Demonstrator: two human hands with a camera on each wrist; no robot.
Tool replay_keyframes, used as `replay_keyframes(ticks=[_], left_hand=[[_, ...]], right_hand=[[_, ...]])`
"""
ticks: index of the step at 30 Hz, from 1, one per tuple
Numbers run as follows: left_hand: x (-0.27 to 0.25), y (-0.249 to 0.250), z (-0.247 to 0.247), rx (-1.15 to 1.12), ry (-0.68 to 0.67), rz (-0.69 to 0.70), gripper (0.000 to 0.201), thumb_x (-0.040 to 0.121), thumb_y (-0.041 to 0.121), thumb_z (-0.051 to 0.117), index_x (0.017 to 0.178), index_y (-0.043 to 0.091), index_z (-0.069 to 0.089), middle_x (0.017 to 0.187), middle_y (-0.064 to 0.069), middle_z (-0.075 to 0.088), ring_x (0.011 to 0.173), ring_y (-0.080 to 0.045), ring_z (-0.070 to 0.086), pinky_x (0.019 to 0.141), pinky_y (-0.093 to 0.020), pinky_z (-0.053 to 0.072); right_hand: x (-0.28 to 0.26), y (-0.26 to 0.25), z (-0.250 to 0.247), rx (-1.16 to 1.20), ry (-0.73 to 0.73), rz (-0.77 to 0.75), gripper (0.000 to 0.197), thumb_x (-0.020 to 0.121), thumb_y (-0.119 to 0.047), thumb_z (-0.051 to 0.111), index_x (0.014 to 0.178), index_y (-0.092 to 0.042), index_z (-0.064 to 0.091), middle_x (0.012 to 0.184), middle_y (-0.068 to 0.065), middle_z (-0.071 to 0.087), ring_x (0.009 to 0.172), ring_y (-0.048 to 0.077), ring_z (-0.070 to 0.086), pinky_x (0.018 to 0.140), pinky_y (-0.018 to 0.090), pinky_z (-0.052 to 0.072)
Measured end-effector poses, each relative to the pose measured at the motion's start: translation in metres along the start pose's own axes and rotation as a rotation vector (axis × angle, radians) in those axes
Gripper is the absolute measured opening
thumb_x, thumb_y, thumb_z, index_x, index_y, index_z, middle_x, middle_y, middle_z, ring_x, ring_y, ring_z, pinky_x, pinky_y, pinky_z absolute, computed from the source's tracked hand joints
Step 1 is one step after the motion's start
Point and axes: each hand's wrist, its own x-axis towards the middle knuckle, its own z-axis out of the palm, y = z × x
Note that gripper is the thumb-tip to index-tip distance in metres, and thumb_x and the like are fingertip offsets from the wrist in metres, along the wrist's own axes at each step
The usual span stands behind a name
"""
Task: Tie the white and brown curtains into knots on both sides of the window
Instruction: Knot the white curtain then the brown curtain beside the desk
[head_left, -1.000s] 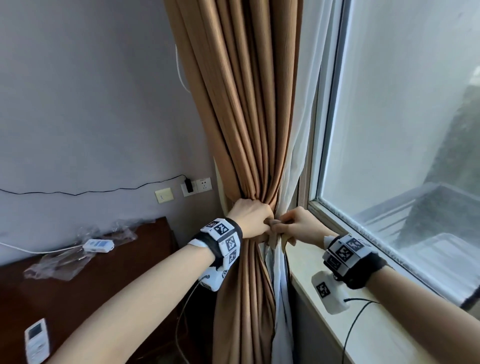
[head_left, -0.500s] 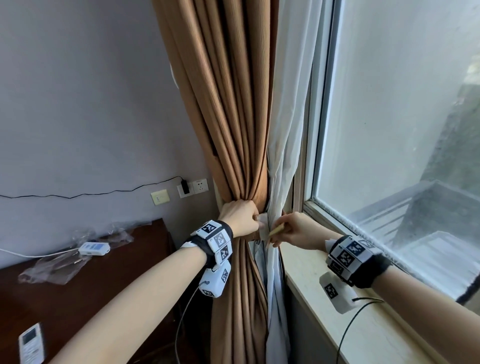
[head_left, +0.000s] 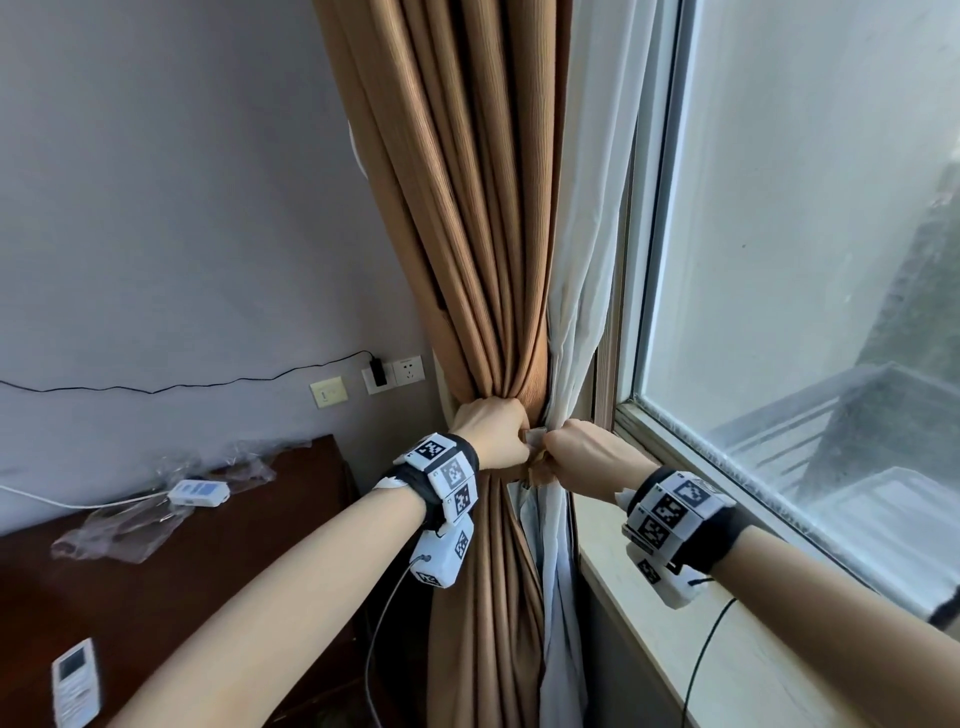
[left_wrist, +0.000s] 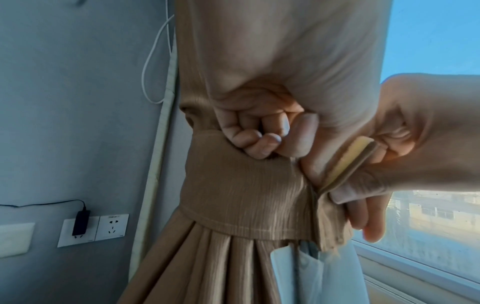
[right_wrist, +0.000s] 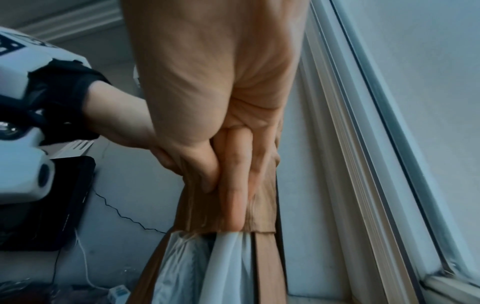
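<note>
The brown curtain (head_left: 467, 234) hangs in gathered folds beside the white sheer curtain (head_left: 582, 270), which lies against the window frame. A brown tie-back band (left_wrist: 246, 195) wraps the bundle at waist height. My left hand (head_left: 511, 441) grips the gathered brown curtain at the band's upper edge, fingers (left_wrist: 259, 135) curled. Touching it on the right, my right hand (head_left: 550, 449) pinches the band's free end with its pale yellow strip (left_wrist: 350, 158). In the right wrist view the right fingers (right_wrist: 233, 185) lie down along the band above the white folds (right_wrist: 226, 267).
A dark wooden table (head_left: 208, 571) at the left carries a crumpled plastic bag (head_left: 130, 525), a white adapter (head_left: 200, 491) and a remote (head_left: 75, 680). Wall sockets (head_left: 395, 371) hold a black charger and cable. The pale window sill (head_left: 727, 660) and glass pane (head_left: 805, 260) are at the right.
Half a second ago my right hand held the band's end a little apart from the left. It has since moved left until the two hands touch at the bundle.
</note>
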Motion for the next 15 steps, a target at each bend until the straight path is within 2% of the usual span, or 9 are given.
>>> replay_keyframes(ticks=[2,4,6,8,10,12,15], left_hand=[[0.0,0.001,-0.003,-0.019,-0.055,0.003,0.025,0.083,0.036,0.056,0.072,0.016,0.064,0.072,-0.005,0.066,0.072,-0.029,0.06,0.063,-0.028,0.043],[0.001,0.001,-0.007,-0.052,-0.157,0.014,0.017,0.079,0.034,0.061,0.074,0.018,0.065,0.073,-0.004,0.066,0.074,-0.026,0.062,0.061,-0.027,0.044],[0.003,0.001,-0.011,-0.087,-0.231,0.017,0.024,0.071,0.042,0.069,0.079,0.019,0.068,0.073,0.0,0.066,0.074,-0.022,0.062,0.059,-0.026,0.044],[0.003,0.0,-0.013,-0.092,-0.227,0.017,0.037,0.071,0.054,0.069,0.079,0.018,0.068,0.072,0.001,0.064,0.073,-0.02,0.061,0.057,-0.027,0.041],[0.002,-0.001,-0.011,-0.054,-0.196,0.033,0.031,0.082,0.051,0.061,0.083,0.02,0.067,0.077,0.001,0.064,0.081,-0.024,0.062,0.063,-0.028,0.04],[0.002,-0.003,-0.01,-0.054,-0.202,0.033,0.024,0.09,0.042,0.054,0.08,0.023,0.064,0.075,0.0,0.066,0.083,-0.024,0.063,0.065,-0.028,0.04],[0.001,-0.004,-0.011,-0.071,-0.251,0.022,0.025,0.093,0.035,0.05,0.078,0.02,0.062,0.068,-0.001,0.068,0.076,-0.022,0.063,0.058,-0.027,0.037]], right_hand=[[0.004,0.001,0.0,-0.008,-0.023,0.001,0.024,0.088,-0.01,0.052,0.105,-0.019,0.066,0.081,0.004,0.068,0.075,0.022,0.064,0.071,0.029,0.051],[0.01,0.002,-0.001,-0.052,-0.042,0.028,0.02,0.088,-0.012,0.055,0.1,-0.017,0.07,0.079,0.003,0.066,0.072,0.021,0.062,0.069,0.027,0.049],[0.014,0.002,-0.004,-0.103,-0.05,0.049,0.019,0.09,-0.015,0.054,0.099,-0.012,0.07,0.08,0.005,0.065,0.074,0.022,0.062,0.07,0.027,0.049],[0.016,0.0,-0.008,-0.129,-0.048,0.078,0.02,0.093,-0.018,0.051,0.094,-0.007,0.068,0.071,0.003,0.055,0.077,0.024,0.064,0.07,0.029,0.05],[0.017,0.004,-0.011,-0.128,0.009,0.124,0.026,0.094,-0.031,0.053,0.086,-0.009,0.065,0.062,-0.001,0.045,0.077,0.025,0.067,0.069,0.032,0.054],[0.017,0.01,-0.012,-0.116,0.042,0.159,0.032,0.089,-0.045,0.058,0.08,-0.014,0.063,0.057,-0.005,0.05,0.067,0.019,0.067,0.065,0.032,0.056],[0.015,0.016,-0.01,0.179,-0.044,0.15,0.025,0.086,-0.04,0.065,0.08,-0.016,0.063,0.052,0.001,0.066,0.046,0.007,0.063,0.059,0.026,0.056]])
